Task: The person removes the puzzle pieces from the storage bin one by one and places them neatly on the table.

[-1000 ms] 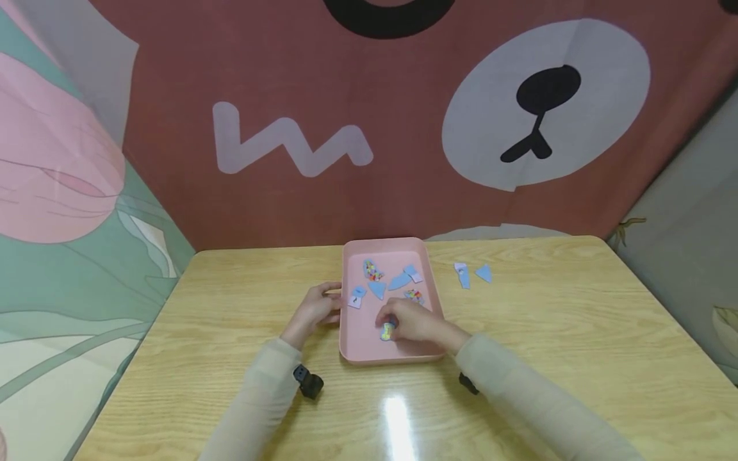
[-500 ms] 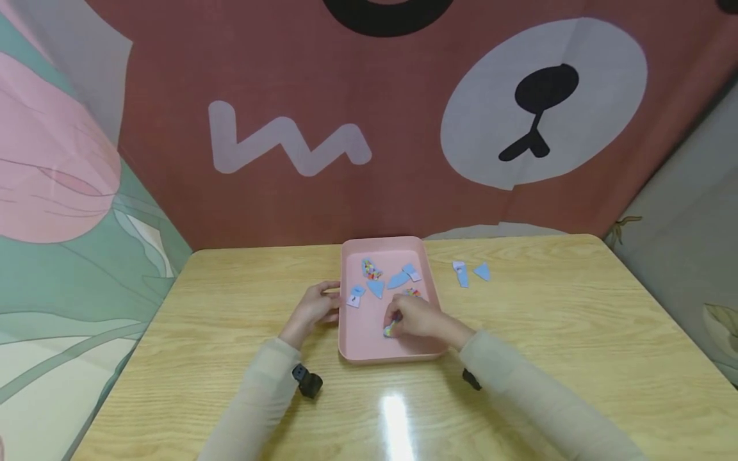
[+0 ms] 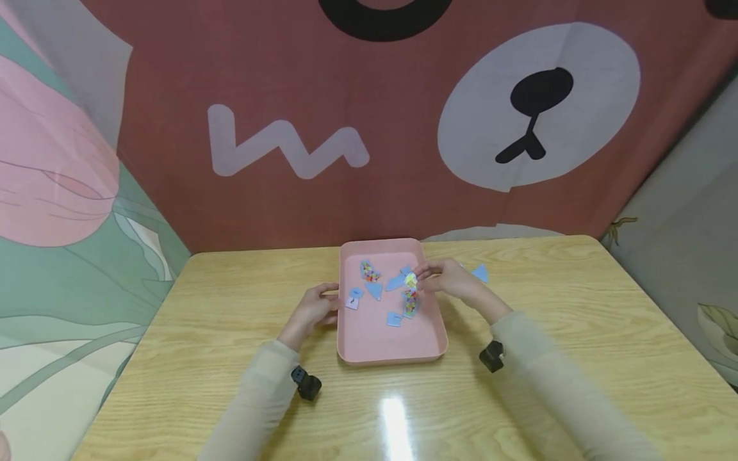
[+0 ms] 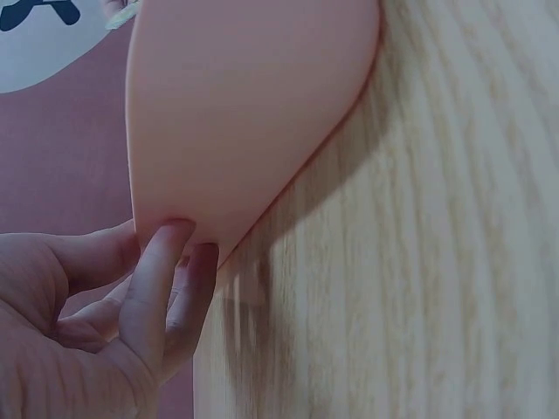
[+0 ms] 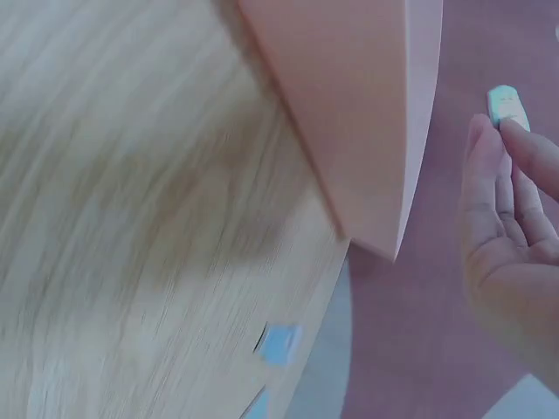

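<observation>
A pink tray (image 3: 369, 346) stands on the table, holding several small flat cut-out pieces. My right hand (image 3: 452, 280) is over its right rim and pinches a small pale piece with a yellow pattern (image 3: 410, 280) between thumb and fingertips. In the right wrist view that pale piece (image 5: 507, 105) shows above the fingertips. Just below it in the head view lies a multicoloured piece (image 3: 410, 303), and a blue square piece (image 3: 394, 319) is to the lower left. My left hand (image 3: 311, 309) touches the outer left wall of the tray with its fingertips.
Further left in the tray are a multicoloured piece (image 3: 369, 271), a blue triangle (image 3: 374, 290) and a blue-and-white piece (image 3: 352, 299). Right of the tray, a blue triangle (image 3: 480, 273) lies on the wooden table (image 3: 553, 307), near another partly hidden piece. A printed cloth (image 3: 288, 211) hangs behind.
My right hand has lifted the yellow-patterned piece from the lower middle of the tray and moved up and right. The blue square piece has come into view there. My left hand stays put.
</observation>
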The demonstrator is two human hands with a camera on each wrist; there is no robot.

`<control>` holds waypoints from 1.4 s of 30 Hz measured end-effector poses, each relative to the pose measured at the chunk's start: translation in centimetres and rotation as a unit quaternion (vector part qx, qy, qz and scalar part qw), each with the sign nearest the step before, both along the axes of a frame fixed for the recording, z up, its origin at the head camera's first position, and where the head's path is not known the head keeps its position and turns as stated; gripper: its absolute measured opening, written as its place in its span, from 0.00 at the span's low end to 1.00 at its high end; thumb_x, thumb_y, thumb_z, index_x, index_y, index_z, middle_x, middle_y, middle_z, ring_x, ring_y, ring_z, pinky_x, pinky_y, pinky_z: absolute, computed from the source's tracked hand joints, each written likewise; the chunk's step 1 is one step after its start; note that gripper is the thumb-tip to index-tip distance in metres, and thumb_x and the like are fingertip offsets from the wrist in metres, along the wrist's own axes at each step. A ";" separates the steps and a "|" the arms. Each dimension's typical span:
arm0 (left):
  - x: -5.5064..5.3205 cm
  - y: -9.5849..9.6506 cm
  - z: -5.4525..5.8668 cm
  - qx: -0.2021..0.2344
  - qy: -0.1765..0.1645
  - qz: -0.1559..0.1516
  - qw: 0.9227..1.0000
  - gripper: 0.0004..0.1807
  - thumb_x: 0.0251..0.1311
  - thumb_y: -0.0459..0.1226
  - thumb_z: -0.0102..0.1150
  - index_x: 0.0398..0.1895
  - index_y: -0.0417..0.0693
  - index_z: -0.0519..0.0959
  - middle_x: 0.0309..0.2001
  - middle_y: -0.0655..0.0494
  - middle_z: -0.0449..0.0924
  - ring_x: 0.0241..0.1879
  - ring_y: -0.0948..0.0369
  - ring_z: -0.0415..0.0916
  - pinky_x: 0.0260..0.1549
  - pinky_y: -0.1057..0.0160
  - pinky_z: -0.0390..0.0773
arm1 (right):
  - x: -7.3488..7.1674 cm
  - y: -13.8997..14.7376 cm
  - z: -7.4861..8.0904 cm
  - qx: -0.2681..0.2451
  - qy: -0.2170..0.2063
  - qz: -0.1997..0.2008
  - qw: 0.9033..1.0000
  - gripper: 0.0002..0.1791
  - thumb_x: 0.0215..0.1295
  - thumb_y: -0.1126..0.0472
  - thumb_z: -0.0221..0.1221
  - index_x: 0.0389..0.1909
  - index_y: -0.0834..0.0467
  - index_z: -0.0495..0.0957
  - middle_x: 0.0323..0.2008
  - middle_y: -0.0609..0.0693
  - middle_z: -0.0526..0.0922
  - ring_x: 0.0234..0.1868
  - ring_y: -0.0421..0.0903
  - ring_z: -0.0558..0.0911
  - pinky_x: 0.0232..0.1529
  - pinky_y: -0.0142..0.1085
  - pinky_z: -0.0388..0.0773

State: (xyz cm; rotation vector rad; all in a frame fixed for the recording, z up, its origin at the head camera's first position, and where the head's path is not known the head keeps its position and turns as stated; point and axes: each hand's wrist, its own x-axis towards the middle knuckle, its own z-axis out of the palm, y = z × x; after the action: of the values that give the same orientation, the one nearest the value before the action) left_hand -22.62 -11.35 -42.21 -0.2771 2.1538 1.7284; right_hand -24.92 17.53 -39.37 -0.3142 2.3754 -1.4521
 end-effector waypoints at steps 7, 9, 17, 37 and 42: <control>-0.1 0.0 0.0 -0.005 -0.004 0.004 1.000 0.27 0.65 0.27 0.50 0.68 0.39 0.63 0.62 0.34 0.71 0.38 0.61 0.79 0.28 0.71 0.81 | -1.1 3.5 -0.2 -0.048 -0.009 -0.064 0.997 0.26 0.62 0.66 0.60 0.60 0.70 0.69 0.41 0.50 0.80 0.37 0.33 0.80 0.48 0.36 0.82; -0.1 0.0 0.0 -0.007 -0.003 0.005 1.000 0.27 0.65 0.27 0.50 0.68 0.39 0.63 0.62 0.34 0.71 0.40 0.60 0.79 0.29 0.70 0.81 | -1.3 4.6 -0.4 -0.065 -0.016 -0.074 0.995 0.27 0.65 0.66 0.58 0.62 0.71 0.66 0.38 0.45 0.80 0.37 0.32 0.80 0.49 0.35 0.82; 0.0 0.1 0.2 -0.011 -0.006 0.000 1.000 0.26 0.66 0.28 0.49 0.68 0.39 0.63 0.62 0.35 0.71 0.45 0.58 0.79 0.33 0.67 0.82 | -1.2 8.1 -1.2 -0.108 -0.026 -0.114 0.987 0.29 0.70 0.62 0.52 0.65 0.74 0.58 0.34 0.33 0.78 0.37 0.28 0.80 0.48 0.26 0.79; 0.0 0.2 0.1 -0.016 -0.013 0.002 1.000 0.26 0.66 0.28 0.49 0.68 0.41 0.63 0.62 0.36 0.71 0.48 0.57 0.78 0.32 0.69 0.81 | -0.4 13.4 -3.1 -0.155 -0.039 -0.216 0.963 0.32 0.69 0.67 0.51 0.68 0.77 0.50 0.30 0.30 0.79 0.33 0.26 0.80 0.43 0.20 0.79; -0.1 0.2 0.1 -0.017 -0.016 0.004 1.000 0.26 0.66 0.28 0.49 0.68 0.42 0.63 0.63 0.37 0.71 0.50 0.55 0.78 0.33 0.68 0.81 | -0.4 14.1 -3.4 -0.142 -0.059 -0.230 0.961 0.33 0.69 0.66 0.51 0.69 0.74 0.50 0.33 0.32 0.76 0.34 0.26 0.80 0.44 0.20 0.79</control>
State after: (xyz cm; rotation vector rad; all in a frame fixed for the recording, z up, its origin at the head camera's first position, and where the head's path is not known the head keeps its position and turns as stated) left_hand -22.73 -11.17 -42.14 -0.3208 2.1652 1.6812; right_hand -25.30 31.65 -42.73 0.2755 2.2317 -1.9610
